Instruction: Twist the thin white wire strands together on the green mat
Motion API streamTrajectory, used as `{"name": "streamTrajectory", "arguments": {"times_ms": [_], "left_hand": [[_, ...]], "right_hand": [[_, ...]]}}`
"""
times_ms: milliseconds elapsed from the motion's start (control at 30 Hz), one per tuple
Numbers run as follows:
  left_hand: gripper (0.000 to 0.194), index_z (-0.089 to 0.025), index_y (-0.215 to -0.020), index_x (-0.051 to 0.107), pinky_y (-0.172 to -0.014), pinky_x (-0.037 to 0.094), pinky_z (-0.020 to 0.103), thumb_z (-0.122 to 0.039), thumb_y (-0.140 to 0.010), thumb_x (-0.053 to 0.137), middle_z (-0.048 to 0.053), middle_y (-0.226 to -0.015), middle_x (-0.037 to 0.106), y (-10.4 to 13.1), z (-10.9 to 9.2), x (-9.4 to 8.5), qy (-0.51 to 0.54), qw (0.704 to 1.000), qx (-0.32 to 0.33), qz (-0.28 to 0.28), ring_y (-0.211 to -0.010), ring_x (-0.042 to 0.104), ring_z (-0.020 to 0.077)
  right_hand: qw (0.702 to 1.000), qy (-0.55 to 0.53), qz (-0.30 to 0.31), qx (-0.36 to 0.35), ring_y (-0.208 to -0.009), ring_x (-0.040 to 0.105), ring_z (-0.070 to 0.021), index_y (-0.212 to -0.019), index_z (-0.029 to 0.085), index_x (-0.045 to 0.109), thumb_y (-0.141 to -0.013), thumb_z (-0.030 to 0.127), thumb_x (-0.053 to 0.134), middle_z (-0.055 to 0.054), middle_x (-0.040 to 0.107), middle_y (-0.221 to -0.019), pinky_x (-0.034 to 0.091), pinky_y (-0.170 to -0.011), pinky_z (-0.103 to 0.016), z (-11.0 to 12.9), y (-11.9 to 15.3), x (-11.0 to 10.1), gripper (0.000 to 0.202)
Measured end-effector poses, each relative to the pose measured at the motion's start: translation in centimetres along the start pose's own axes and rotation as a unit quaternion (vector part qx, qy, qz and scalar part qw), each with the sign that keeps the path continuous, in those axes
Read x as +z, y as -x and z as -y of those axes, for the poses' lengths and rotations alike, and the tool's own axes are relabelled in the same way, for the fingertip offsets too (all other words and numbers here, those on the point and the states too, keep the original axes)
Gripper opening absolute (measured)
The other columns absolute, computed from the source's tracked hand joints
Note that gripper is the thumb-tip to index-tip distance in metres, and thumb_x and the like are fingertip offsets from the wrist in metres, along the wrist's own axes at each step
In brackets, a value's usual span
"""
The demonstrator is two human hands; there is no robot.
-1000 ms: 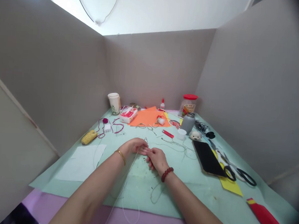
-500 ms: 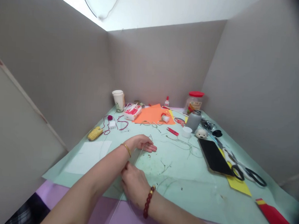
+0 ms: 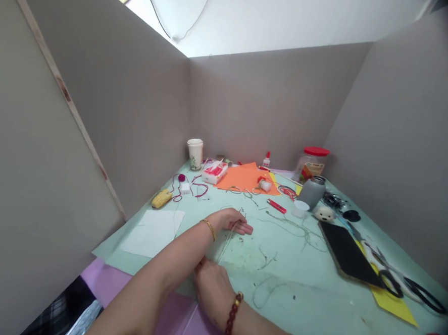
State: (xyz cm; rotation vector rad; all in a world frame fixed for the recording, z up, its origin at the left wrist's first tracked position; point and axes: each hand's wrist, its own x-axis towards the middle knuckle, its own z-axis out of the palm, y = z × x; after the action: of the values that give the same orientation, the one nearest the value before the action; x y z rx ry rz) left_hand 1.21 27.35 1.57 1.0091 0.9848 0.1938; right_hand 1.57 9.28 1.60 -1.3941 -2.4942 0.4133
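The left hand (image 3: 235,220), partly curled and pinching the thread (image 3: 225,247) that runs down toward the right hand (image 3: 213,285), whose fingers are hidden and grip indeterminable, may let it tangle if tension slackens, while the contents of the lidded jar (image 3: 312,166), bottle (image 3: 312,194), cup (image 3: 195,154) and tub (image 3: 300,209) are not discernible.
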Motion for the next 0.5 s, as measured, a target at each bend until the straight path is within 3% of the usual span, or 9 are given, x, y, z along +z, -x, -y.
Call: {"name": "streamTrajectory", "arguments": {"times_ms": [133, 233, 367, 500], "left_hand": [[0.019, -0.003, -0.083, 0.063, -0.071, 0.054, 0.026, -0.013, -0.076, 0.049, 0.017, -0.088, 0.068, -0.9, 0.4, -0.8, 0.002, 1.000, 0.005, 0.021, -0.077, 0.067, 0.0190], [0.016, -0.003, -0.082, 0.062, -0.069, 0.054, 0.025, -0.011, -0.076, 0.049, 0.017, -0.087, 0.068, -0.8, 0.2, -0.7, 0.013, 1.000, -0.002, 0.023, -0.077, 0.067, 0.0188], [0.017, -0.002, -0.083, 0.062, -0.065, 0.054, 0.022, -0.010, -0.078, 0.048, 0.017, -0.084, 0.068, -0.2, -0.3, -0.1, 0.002, 1.000, -0.016, 0.013, -0.075, 0.067, 0.0168], [0.020, -0.001, -0.082, 0.062, -0.065, 0.054, 0.022, -0.010, -0.080, 0.044, 0.016, -0.085, 0.068, -0.3, -0.2, -0.1, -0.006, 1.000, -0.006, 0.023, -0.075, 0.067, 0.0158]], "right_hand": [[0.999, 0.033, 0.028, -0.026, -0.071, 0.059, -0.0177, -0.108, 0.016, 0.051, -0.069, 0.000, 0.043, -0.010, 0.059, -0.101, 0.038, -0.056, -0.026, 1.0, 1.3, -0.1, 0.043], [0.998, 0.007, 0.055, -0.032, -0.065, 0.058, -0.0173, -0.095, 0.016, 0.054, -0.075, 0.007, 0.044, -0.006, 0.061, -0.085, 0.035, -0.053, -0.026, 1.5, 2.7, -0.5, 0.024], [0.999, -0.038, 0.008, 0.018, -0.068, 0.057, -0.0148, -0.083, 0.017, 0.055, -0.084, 0.018, 0.040, -0.005, 0.060, -0.081, 0.035, -0.058, -0.024, 0.7, 3.1, -1.3, 0.016], [0.996, -0.047, -0.036, 0.071, -0.076, 0.058, -0.0161, -0.084, 0.015, 0.058, -0.082, 0.019, 0.044, -0.007, 0.059, -0.088, 0.038, -0.064, -0.025, -0.2, 1.2, -1.3, 0.015]]}}
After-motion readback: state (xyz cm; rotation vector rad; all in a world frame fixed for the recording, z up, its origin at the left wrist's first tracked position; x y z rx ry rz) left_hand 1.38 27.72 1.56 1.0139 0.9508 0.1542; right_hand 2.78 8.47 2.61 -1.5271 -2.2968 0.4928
